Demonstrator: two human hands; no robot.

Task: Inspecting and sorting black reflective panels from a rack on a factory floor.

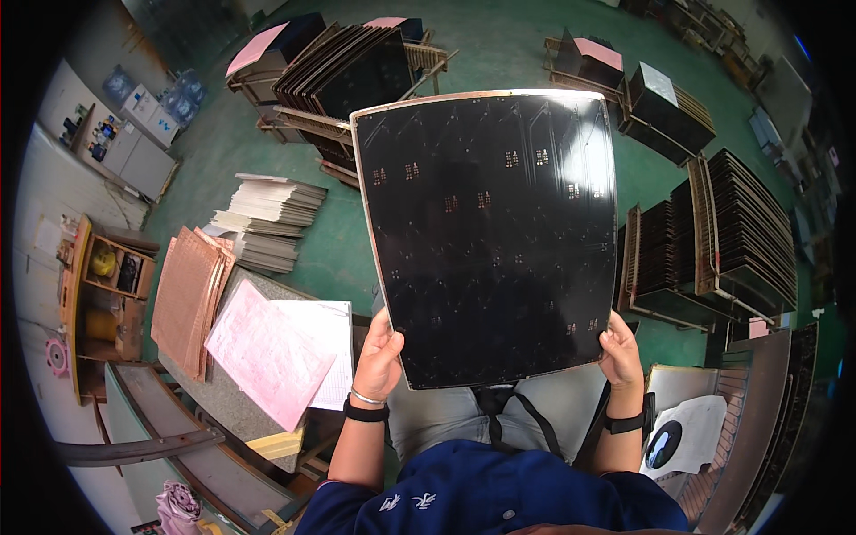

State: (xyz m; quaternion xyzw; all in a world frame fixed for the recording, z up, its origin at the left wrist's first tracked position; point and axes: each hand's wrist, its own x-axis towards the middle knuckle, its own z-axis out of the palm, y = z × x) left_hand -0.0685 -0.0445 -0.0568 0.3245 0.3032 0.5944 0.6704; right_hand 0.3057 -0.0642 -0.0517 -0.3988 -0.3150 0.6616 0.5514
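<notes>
A large glossy black circuit board panel [490,259] with a pale rim and small copper-coloured pads is held up in front of me. Its lower left edge sits in my left hand [379,361], thumb on the face and fingers behind. My right hand [619,352] grips the lower right edge the same way. Light glares off the panel's upper right part. The fingertips of both hands are partly hidden behind the panel.
To the left, a table [205,401] bears a pink sheet [272,357], a white form [339,321] and copper-coloured panels [187,299]. Pale boards [267,218] are stacked beyond. Racks of dark panels [343,71] stand ahead, others [740,232] at right. White paper with a black disc [662,444] lies near right.
</notes>
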